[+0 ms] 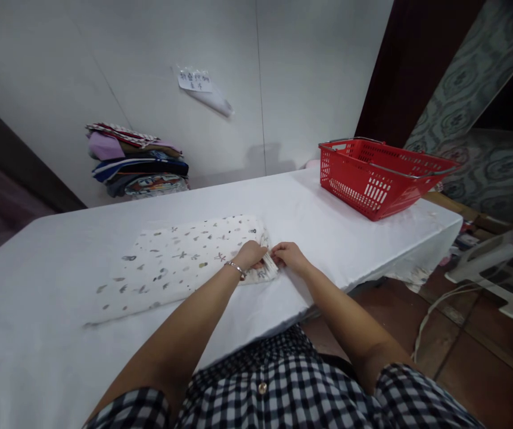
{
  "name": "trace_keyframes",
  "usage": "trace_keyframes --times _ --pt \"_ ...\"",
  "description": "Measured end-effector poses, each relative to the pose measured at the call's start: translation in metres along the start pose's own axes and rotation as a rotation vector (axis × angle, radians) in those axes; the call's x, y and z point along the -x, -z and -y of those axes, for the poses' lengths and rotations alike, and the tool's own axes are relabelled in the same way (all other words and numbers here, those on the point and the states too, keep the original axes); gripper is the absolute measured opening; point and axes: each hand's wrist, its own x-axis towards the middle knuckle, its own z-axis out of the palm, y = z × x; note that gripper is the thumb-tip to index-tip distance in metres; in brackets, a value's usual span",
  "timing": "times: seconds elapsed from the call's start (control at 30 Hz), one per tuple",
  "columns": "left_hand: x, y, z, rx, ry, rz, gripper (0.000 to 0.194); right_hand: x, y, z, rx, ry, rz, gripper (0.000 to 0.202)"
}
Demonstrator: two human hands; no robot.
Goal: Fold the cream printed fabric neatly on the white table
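Note:
A white cloth (pixel 180 256) with small dark and tan prints lies flat and long across the table in front of me. Its right end is bunched into gathered folds. My left hand (pixel 251 255), with a bracelet at the wrist, has its fingers curled round those folds from above. At the outer edge of the same gathered end, the fingers of my right hand (pixel 289 256) pinch the fabric. The fingertips of both hands are partly hidden. What kind of cloth article it is, I cannot tell.
A red plastic basket (pixel 372 179) with metal handles stands at the table's back right. Behind the table's left part is a stack of folded clothes (pixel 140 164). The white-covered table (pixel 59 256) ends close to my body. A plastic stool (pixel 501 262) stands on the floor at right.

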Motion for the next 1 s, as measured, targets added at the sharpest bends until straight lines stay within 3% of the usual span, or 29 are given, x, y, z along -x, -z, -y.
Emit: trace_keyframes --times 0.1,0.23,0.37,0.6,0.83,1.0 --pt "0.004 0.003 -0.002 0.016 0.004 0.006 0.034 -0.009 0.003 0.004 0.193 -0.022 -0.008 0.011" --pt "0.013 0.009 -0.004 -0.007 -0.003 -0.003 0.034 -0.016 -0.001 0.014 0.301 0.012 0.025 0.017" --pt "0.018 0.011 -0.006 -0.049 -0.029 -0.013 0.033 -0.017 -0.005 0.018 0.331 0.052 -0.011 0.009" --pt "0.020 0.013 -0.007 -0.101 -0.089 -0.055 0.030 -0.014 -0.006 0.007 0.161 0.029 -0.038 0.002" --pt "0.017 0.013 -0.005 -0.121 -0.105 -0.063 0.029 -0.008 -0.014 0.005 -0.140 0.014 -0.096 0.014" --pt "0.006 0.009 -0.005 -0.129 -0.103 -0.039 0.031 -0.003 -0.018 -0.001 -0.251 0.133 -0.092 0.031"
